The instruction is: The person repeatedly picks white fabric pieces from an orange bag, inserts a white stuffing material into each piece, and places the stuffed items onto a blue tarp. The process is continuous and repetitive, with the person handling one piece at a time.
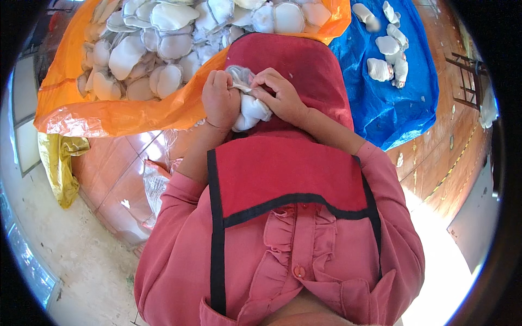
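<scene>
Over my lap, both hands work on a white cloth bundle [253, 113] with a greyish, partly see-through tuft at its top. My left hand [221, 101] is closed on the bundle's left side. My right hand [280, 98] pinches the upper right of it, thumb and fingertips pressed together. Just beyond, an orange plastic sheet or sack [109, 119] carries a large heap of rounded white cloth pads [175, 46]. The fingers cover part of the bundle, so its inside is hidden.
To the right, several rolled white bundles [379, 69] lie on a blue plastic sheet [391, 117]. A yellow sack [62, 168] and a white-and-red sack [155, 187] are on the left. A dark wooden rack or stool [465, 81] stands at far right. A red apron [288, 81] covers my lap.
</scene>
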`<state>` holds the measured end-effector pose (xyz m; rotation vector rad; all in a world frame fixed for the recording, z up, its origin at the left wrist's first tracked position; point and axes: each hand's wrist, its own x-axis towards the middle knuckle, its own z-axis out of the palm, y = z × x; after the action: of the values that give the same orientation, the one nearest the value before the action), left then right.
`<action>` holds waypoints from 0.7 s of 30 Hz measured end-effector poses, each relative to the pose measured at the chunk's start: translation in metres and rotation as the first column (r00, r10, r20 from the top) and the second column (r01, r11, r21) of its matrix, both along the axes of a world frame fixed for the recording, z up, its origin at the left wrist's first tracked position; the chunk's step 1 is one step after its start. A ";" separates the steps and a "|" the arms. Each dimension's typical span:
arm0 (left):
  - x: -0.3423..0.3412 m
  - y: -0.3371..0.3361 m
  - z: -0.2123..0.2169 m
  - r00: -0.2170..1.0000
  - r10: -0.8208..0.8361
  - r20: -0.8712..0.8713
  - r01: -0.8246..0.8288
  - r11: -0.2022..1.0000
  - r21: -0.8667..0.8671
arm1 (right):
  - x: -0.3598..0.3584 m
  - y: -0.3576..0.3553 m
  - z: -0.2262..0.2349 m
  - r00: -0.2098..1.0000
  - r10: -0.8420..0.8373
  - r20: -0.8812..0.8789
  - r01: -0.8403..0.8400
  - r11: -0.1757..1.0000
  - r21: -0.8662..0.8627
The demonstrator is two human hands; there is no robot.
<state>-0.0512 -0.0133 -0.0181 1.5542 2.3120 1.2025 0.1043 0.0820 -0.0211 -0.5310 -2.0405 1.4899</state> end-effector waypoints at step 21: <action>-0.011 0.007 0.052 0.889 -0.080 -0.452 0.100 0.995 0.020 | 0.002 0.039 0.029 0.946 0.138 0.293 -0.076 0.974 -0.214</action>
<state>-0.0621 -0.0061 0.0343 2.1239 2.4447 0.9515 0.1067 0.1207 0.0075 -0.7852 -2.1929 1.7852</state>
